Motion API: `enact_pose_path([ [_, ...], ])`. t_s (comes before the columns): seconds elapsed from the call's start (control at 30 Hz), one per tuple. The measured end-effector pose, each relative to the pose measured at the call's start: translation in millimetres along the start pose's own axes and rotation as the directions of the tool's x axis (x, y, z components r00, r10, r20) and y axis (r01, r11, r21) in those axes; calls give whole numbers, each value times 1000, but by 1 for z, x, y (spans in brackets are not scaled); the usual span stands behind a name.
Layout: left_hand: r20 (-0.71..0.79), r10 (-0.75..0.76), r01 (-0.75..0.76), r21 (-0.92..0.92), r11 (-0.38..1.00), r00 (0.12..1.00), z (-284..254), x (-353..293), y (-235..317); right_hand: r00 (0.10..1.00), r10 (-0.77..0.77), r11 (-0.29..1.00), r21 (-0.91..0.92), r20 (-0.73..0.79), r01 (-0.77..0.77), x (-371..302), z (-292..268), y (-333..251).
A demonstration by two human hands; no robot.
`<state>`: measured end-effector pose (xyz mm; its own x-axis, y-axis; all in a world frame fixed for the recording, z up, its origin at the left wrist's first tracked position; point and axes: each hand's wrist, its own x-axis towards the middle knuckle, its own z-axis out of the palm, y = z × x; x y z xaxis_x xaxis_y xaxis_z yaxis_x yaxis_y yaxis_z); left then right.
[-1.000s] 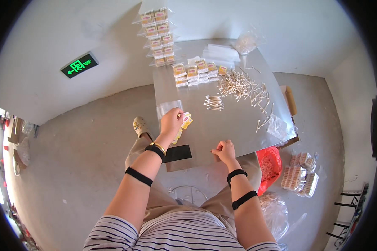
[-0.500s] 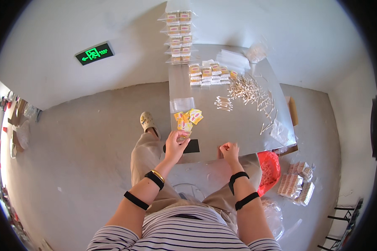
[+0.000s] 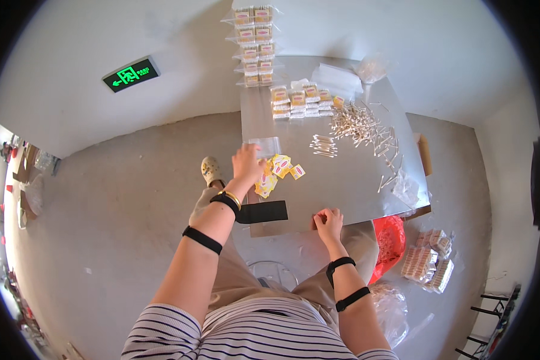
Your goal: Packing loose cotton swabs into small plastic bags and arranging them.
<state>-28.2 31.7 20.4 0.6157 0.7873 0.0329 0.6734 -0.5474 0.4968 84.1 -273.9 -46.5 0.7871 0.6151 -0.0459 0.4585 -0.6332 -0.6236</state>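
My left hand point(image 3: 248, 163) reaches over the left edge of the metal table point(image 3: 342, 180), its fingers spread at a stack of clear plastic bags point(image 3: 269, 146). I see nothing held in it, though its underside is hidden. Just right of and below that hand lies a loose pile of small yellow-and-white printed cards point(image 3: 267, 183), with one card point(image 3: 297, 171) apart at its right. At the table's front edge my right hand point(image 3: 328, 225) rests with curled fingers, and nothing shows in them. Between the hands lies a flat black rectangle point(image 3: 264, 212).
A small row of cotton swabs point(image 3: 323, 146) lies mid-table beside a big loose heap of swabs point(image 3: 363, 127). Filled swab packs point(image 3: 297, 102) stand behind, near a tall stack of packs point(image 3: 255, 48). A red bag point(image 3: 390, 246) and bundled packs point(image 3: 423, 261) sit low at right.
My left hand has moved forward and left, from the near end of the card pile to the clear bags. The cards are spread differently, one now farther right. My right hand stays by the edge.
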Motion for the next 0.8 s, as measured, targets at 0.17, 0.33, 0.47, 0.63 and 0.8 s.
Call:
enact_pose_path([
  [0.17, 40, -443, 443, 31, 896, 895, 3, 40, -41, 999, -46, 999, 27, 4, 46, -1, 1, -12],
  [0.33, 221, -521, 531, 13, 847, 825, 12, 55, -44, 1000, -10, 999, 32, 28, 9, 2, -5, -8],
  [0.47, 165, -425, 451, -181, 874, 890, 3, 55, -58, 999, -36, 999, 37, 30, 34, 4, -2, -14],
  [0.63, 70, -225, 233, -418, 878, 972, -24, 34, -32, 1000, 16, 989, 147, -1, -15, 9, -3, -9],
  [0.8, 302, 0, 289, -912, 290, 953, -53, -30, 2, 999, -11, 908, 420, 38, -6, 19, -7, -64],
])
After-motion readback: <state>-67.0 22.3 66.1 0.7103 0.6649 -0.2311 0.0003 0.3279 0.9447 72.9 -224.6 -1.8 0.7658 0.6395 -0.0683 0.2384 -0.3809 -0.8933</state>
